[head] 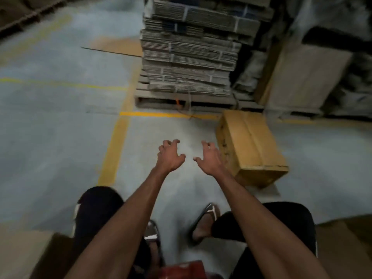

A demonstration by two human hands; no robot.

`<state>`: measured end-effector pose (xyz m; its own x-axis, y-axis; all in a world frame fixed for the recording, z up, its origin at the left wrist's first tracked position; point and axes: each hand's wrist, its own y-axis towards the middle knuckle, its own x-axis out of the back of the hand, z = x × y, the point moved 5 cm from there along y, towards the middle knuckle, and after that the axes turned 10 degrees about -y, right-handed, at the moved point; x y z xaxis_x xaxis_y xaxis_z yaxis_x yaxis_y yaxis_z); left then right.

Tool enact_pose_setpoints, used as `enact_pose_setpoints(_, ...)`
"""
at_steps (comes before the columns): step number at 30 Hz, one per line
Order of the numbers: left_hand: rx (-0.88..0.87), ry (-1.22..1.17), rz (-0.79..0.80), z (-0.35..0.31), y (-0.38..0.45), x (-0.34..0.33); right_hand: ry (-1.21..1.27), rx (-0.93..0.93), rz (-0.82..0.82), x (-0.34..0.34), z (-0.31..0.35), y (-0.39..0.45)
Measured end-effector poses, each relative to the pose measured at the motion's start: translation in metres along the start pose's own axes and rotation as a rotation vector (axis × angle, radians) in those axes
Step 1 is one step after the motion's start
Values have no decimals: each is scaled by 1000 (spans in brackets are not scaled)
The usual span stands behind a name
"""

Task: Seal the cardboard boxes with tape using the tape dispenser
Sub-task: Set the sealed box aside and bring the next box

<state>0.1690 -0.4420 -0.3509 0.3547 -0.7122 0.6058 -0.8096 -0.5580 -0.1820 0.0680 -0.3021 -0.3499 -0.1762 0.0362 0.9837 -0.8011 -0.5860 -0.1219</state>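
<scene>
Warehouse floor: left hand (170, 156) and right hand (209, 158) reach forward empty, fingers spread and clawed; next box (251, 146) lies just right, probably awaiting retrieval.

Grey concrete floor (50, 137), yellow lines (114, 150)

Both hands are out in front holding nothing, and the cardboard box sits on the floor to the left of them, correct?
Not quite. In the head view the cardboard box sits on the floor to the right of the hands, beside the right hand. The left hand and the right one do hold nothing.
</scene>
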Motion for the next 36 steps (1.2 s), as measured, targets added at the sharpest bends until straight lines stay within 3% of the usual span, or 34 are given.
enact_pose_setpoints(8, -54, 113, 315, -81, 87, -215, 34, -316, 94, -41, -219, 23)
enact_pose_setpoints(14, -39, 165, 477, -90, 138, -343, 54, -421, 228, -113, -308, 58)
enact_pose_setpoints(19, 4, 122, 518, -76, 165, -402, 104, -423, 350, -171, -330, 80)
enact_pose_setpoints(22, 26, 64, 518, -69, 172, -419, 179, -437, 329, -185, -325, 90)
enact_pose_setpoints(27, 14, -104, 393, -76, 181, -418, 347, -455, 354, -195, -306, 94)
enact_pose_setpoints(36, 119, -111, 232, -54, 192, -397, 529, -429, 338, -183, -283, 84)
